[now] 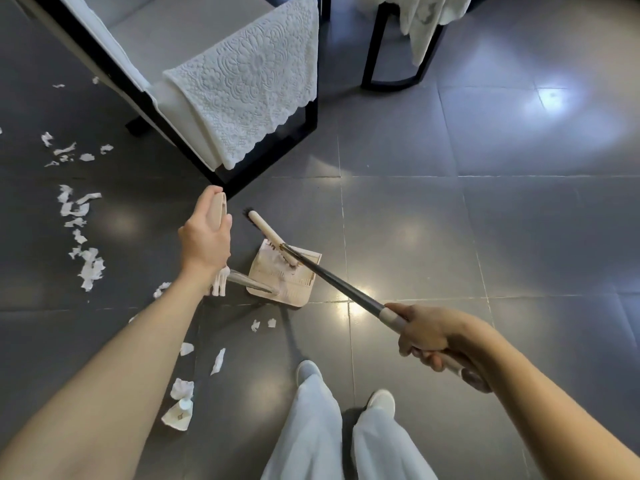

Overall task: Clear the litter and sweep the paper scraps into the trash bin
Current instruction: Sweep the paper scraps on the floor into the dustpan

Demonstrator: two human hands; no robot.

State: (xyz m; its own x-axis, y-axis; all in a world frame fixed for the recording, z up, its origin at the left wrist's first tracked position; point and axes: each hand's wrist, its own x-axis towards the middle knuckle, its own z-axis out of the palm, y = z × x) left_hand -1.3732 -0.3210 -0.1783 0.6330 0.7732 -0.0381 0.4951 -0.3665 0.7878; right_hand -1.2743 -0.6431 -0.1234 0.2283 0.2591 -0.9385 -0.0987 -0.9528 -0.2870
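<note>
Two hands, both gripping. Your left hand [204, 237], centre-left, wraps the dustpan handle [219, 206]; your right hand [433, 337], lower right, clasps the broom pole [332, 278]. Dustpan [298, 287]: beige, centre frame, white scraps inside, broom head [266, 233] at its upper-left rim. Paper scraps [86, 265]: left edge. Armchair [242, 81] just above; tiled floor [485, 220] stretches right.

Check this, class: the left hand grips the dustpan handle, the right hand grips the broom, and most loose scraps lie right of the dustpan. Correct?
One error. In the head view the left hand grips the dustpan handle and the right hand grips the broom, but most loose scraps lie left of the dustpan, not right.
</note>
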